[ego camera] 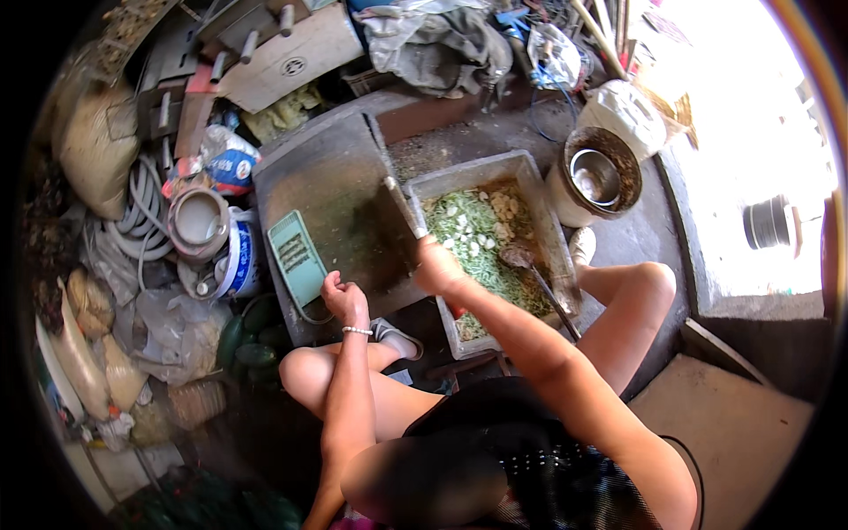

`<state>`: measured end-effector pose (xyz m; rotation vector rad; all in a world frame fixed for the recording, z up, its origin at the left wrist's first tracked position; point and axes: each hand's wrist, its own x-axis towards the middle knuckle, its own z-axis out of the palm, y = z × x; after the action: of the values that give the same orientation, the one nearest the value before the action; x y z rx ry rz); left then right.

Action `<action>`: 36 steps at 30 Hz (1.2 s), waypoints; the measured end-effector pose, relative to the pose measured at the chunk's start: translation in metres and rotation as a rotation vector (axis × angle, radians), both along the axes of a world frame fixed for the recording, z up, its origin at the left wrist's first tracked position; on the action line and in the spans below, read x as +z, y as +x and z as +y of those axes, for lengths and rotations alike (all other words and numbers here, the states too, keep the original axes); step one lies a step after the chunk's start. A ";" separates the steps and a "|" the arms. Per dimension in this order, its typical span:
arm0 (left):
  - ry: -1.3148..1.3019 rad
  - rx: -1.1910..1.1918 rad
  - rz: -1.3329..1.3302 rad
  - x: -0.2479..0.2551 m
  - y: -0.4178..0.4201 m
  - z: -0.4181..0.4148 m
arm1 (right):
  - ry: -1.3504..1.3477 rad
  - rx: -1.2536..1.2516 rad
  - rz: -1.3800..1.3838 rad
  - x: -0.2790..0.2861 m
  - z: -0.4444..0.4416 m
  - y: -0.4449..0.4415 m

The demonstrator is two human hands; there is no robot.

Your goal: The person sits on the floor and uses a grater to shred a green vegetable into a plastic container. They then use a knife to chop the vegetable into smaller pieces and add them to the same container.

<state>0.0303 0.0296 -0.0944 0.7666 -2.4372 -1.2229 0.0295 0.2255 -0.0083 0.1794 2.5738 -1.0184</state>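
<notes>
My right hand [437, 268] is closed around a long narrow tool [405, 207], perhaps a knife seen edge-on, at the right side of a worn, stained board [331, 169]. Loosely curled and holding nothing visible, my left hand [346, 301] is beside the lower end of a teal plastic grater or slicer [298, 255] lying on the board. Right of the board stands a grey rectangular tub [566, 265] with shredded green plant matter [474, 245], white pieces and yellowish mash. A long-handled ladle or scoop [517, 257] rests in it, its handle over the rim.
A bucket [563, 199] with a metal bowl [595, 177] stands beyond the tub, near a white jug [623, 116]. Left of the board are a clay pot [197, 218], a blue-and-white bucket [242, 255], a coiled hose [136, 225] and dark green gourds or melons [255, 354].
</notes>
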 end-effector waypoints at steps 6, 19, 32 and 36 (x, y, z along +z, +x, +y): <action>-0.330 0.218 -0.088 0.011 0.005 -0.043 | -0.010 -0.157 0.097 0.007 0.007 0.001; -0.439 0.100 -0.405 0.004 0.023 -0.089 | -0.240 -0.274 0.176 -0.025 -0.028 0.002; -0.299 -0.507 0.343 0.069 0.057 0.028 | 0.319 -0.392 0.529 -0.091 0.101 0.090; 0.546 -0.429 -0.076 0.007 0.129 0.068 | 0.566 -1.100 -0.225 -0.137 0.212 0.140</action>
<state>0.1594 0.0980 -0.0871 0.4210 -2.4208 -2.1094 0.1698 0.4377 -0.1457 1.8593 2.3919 -0.4218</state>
